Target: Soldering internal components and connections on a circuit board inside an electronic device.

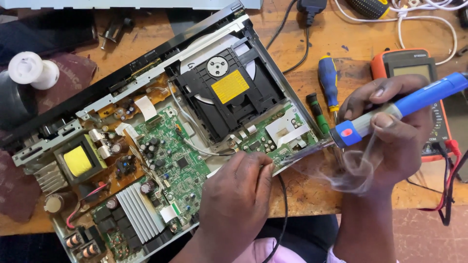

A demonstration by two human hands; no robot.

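Far left on your wooden counter (312, 195) there's a white plastic spool (33, 69) sitting on a dark red cloth (73, 73), right next to the opened disc player chassis (146, 141). That metal tray is basically the container here: inside it, on the left, you've got a brownish power board with a yellow-taped transformer (78, 160) and a ribbed silver heatsink (140, 212), then a green circuit board (175, 160) packed with small caps and chips. Further right in the same tray sits the black plastic disc drive (229, 92) with a yellow label and a white round clamp on top.

Your left hand (239, 195) rests palm-down on the tray's lower right edge, fingers curled against the corner of the green board; I can't tell if it's pinching anything. A thin black cable (284, 204) runs out from under it, over the counter edge.

Just right of that, smoke (351, 170) curls off the tip of the soldering iron (390, 114), which touches the board's right corner. Your right hand (395, 131) has a closed grip around its blue and grey handle. Behind it lie a blue-handled screwdriver (328, 78), a green one (318, 114), and an orange multimeter (414, 65) with red and black leads.
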